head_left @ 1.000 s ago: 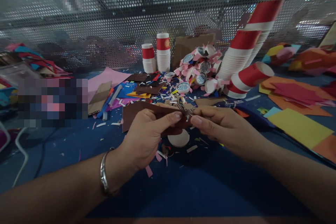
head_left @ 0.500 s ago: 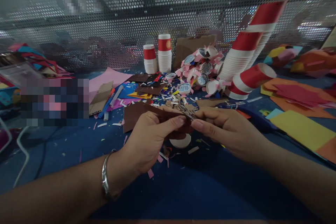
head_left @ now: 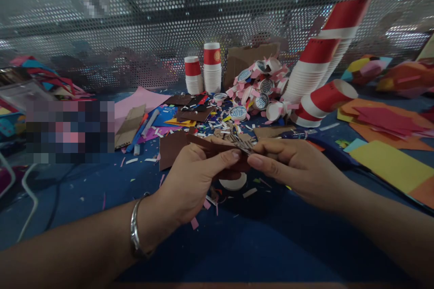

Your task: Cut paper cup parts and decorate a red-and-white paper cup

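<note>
The left hand (head_left: 193,176), with a metal bangle (head_left: 134,230) on its wrist, pinches a dark brown paper sheet (head_left: 172,146) between thumb and fingers. The right hand (head_left: 291,167) is closed on the sheet's right end, thumb tip almost meeting the left thumb. The matte, flat sheet is held just above the blue surface (head_left: 237,244), at the middle of the view. Something small and greyish sits at the right fingertips, too blurred to tell.

Under the hands a white round disc (head_left: 233,183) lies among fine paper confetti.

Farther back stand two short stacks of nested red-and-white paper cups (head_left: 212,67). Beside them is a heap of cut cup bottoms with pink paper strips (head_left: 257,86). A tall leaning cup stack (head_left: 315,67) rises at the right. A shorter stack lying on its side (head_left: 322,99) shows its white inside. A smooth yellow paper sheet (head_left: 386,165) lies to the right, and a perforated metal screen (head_left: 169,18) closes off the back.
</note>
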A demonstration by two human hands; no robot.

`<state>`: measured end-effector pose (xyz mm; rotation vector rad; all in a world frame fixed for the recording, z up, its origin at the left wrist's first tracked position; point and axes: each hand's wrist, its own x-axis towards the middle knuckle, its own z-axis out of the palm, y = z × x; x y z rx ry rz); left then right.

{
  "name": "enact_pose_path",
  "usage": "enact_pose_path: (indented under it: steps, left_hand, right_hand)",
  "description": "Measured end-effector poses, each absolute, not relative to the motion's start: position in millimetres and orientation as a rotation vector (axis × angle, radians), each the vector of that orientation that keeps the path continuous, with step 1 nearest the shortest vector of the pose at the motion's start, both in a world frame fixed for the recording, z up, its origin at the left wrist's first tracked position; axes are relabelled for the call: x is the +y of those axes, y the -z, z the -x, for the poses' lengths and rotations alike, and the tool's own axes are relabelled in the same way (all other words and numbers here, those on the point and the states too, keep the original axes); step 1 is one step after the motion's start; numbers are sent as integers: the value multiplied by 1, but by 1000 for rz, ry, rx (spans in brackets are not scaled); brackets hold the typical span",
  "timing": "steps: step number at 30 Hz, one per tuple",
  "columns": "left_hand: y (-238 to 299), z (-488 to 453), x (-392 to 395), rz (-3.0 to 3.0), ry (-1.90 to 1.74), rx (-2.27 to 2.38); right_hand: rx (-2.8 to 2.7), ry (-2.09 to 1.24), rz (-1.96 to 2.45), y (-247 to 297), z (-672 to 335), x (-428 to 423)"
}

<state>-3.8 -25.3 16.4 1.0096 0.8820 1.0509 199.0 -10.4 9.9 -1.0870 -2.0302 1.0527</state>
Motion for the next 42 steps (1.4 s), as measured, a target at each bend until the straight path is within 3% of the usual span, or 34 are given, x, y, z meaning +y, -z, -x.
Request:
enact_pose_path:
  steps: [23,32,42]
  left_hand:
    - [-15,5,-23,-1008,-1085,952]
    - [-18,9,-26,-1404,-1135,1047]
    - [-12,10,-21,-1222,-1123,985]
  right_hand:
    - [-1885,-1000,1264,-13,-205,-4]
    - [-2083,-726,1269,-8,-209,-2]
    - [-2040,-825,1198,-13,-207,-8]
